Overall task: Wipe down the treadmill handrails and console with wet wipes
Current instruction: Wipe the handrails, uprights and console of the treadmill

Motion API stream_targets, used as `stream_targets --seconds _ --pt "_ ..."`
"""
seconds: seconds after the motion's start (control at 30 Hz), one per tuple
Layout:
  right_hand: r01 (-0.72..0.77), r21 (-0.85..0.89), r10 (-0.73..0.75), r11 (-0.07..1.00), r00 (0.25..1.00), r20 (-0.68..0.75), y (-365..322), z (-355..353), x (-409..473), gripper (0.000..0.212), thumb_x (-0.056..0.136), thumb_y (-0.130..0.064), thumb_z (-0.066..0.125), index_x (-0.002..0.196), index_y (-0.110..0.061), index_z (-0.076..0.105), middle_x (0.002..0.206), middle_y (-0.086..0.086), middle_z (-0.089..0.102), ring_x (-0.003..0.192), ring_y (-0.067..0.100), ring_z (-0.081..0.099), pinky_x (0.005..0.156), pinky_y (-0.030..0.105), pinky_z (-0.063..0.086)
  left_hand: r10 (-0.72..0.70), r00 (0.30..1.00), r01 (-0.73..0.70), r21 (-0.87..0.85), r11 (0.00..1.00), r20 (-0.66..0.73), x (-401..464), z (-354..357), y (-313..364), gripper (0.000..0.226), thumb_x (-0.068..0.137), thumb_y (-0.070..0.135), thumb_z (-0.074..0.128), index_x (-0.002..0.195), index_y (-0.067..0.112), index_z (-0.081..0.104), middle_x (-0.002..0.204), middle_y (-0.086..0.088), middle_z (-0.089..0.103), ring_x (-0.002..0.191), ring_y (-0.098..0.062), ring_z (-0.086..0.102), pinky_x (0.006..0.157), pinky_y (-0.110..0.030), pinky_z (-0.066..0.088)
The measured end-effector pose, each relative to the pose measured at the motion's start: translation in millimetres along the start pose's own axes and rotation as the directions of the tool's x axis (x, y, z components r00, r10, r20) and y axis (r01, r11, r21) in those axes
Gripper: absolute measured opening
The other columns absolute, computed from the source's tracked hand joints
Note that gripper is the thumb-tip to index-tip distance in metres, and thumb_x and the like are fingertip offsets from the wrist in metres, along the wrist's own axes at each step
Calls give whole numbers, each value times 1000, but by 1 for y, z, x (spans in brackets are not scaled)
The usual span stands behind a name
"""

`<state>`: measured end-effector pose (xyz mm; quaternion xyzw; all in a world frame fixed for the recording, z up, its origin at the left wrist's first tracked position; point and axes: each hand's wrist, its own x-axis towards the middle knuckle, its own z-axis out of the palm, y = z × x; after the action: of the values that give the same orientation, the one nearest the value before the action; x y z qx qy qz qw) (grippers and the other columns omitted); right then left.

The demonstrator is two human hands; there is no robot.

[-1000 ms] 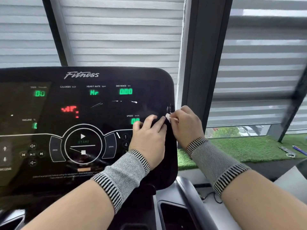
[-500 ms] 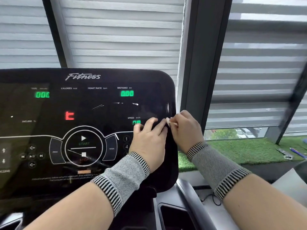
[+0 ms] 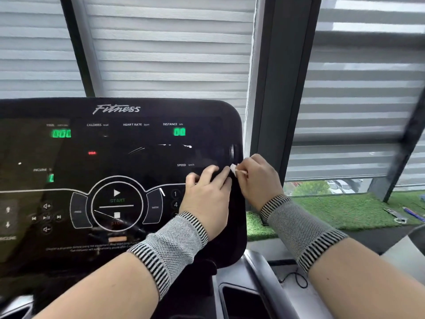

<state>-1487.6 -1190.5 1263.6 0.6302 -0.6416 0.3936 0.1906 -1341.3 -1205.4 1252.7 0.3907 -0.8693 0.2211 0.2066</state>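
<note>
The black treadmill console (image 3: 115, 157) fills the left half of the view, with green and red digits lit. My left hand (image 3: 207, 194) rests on its right part, fingers lying on the panel near the speed readout. My right hand (image 3: 257, 178) is at the console's right edge and pinches a small white wipe (image 3: 233, 168) between thumb and fingers, touching the tip of my left hand's fingers. Most of the wipe is hidden in the hand. A silver handrail (image 3: 264, 272) curves down below the console's right corner.
A dark cup recess (image 3: 243, 300) sits beside the handrail. A dark window pillar (image 3: 282, 88) stands just right of the console, with blinds behind. Green turf (image 3: 345, 210) carries a blue pen and small tools (image 3: 411, 214). A thin black cable (image 3: 299, 279) lies near my right forearm.
Both hands stay at the console's right edge, the right hand shifting very slightly. The lit digits on the console have changed.
</note>
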Motion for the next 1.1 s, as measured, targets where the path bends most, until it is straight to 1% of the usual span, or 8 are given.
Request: stream_targets --seconds 0.17,0.3,0.43,0.53,0.6,0.7,0.8,1.1 --pt "-155 -24 154 988 987 -48 6 -20 32 18 93 -21 54 104 -9 63 100 4 59 86 17 57 74 21 39 3 998 -6 42 999 59 -1 -4 0 47 77 27 48 120 16 65 138 2 53 125 -24 45 92 -44 26" --pt "-308 124 315 943 948 -46 12 -31 42 15 97 -21 48 102 -9 55 95 1 54 80 13 51 70 20 38 35 997 -36 28 999 63 0 -3 -1 54 87 27 42 140 17 45 154 5 31 138 -22 26 100 -44 16" --pt "-358 251 354 899 933 63 16 -24 34 10 98 -22 47 101 -12 50 78 -7 52 68 5 50 57 16 41 -2 994 0 22 1000 114 -1 -5 -1 55 74 26 39 122 16 63 140 2 52 125 -24 45 92 -44 27" --pt "-341 291 360 894 933 -12 17 -25 37 7 92 -18 57 95 -15 52 76 -9 51 65 4 50 55 13 38 43 995 -46 29 999 94 -1 -5 -1 55 80 24 44 133 16 53 149 3 40 133 -23 36 96 -44 20" --pt "-258 235 283 937 956 -82 13 -29 48 7 89 -17 60 93 -17 54 76 -10 53 66 4 51 58 13 39 50 997 -51 18 999 63 0 -2 -2 57 84 24 46 141 15 44 155 3 30 138 -22 27 98 -44 16" --pt "-36 38 40 999 993 -112 3 -27 62 6 89 -15 60 93 -13 62 88 -3 57 73 13 54 70 24 47 23 997 -25 21 999 69 -2 -2 -2 53 75 23 49 126 13 60 143 1 48 127 -24 44 92 -43 25" --pt "137 -73 -142 988 987 -72 2 -15 59 9 86 -6 60 90 -6 68 89 7 60 68 23 59 64 34 53 38 999 -38 20 999 32 -2 3 -3 51 70 24 53 118 13 65 136 0 55 121 -24 49 88 -43 30" --pt "306 -69 -307 950 952 -5 15 -6 -1 13 87 -14 62 92 -7 72 78 6 57 58 20 56 52 33 54 25 1000 -26 33 999 10 0 0 -2 55 70 24 35 114 14 67 133 2 58 120 -23 50 87 -44 35"
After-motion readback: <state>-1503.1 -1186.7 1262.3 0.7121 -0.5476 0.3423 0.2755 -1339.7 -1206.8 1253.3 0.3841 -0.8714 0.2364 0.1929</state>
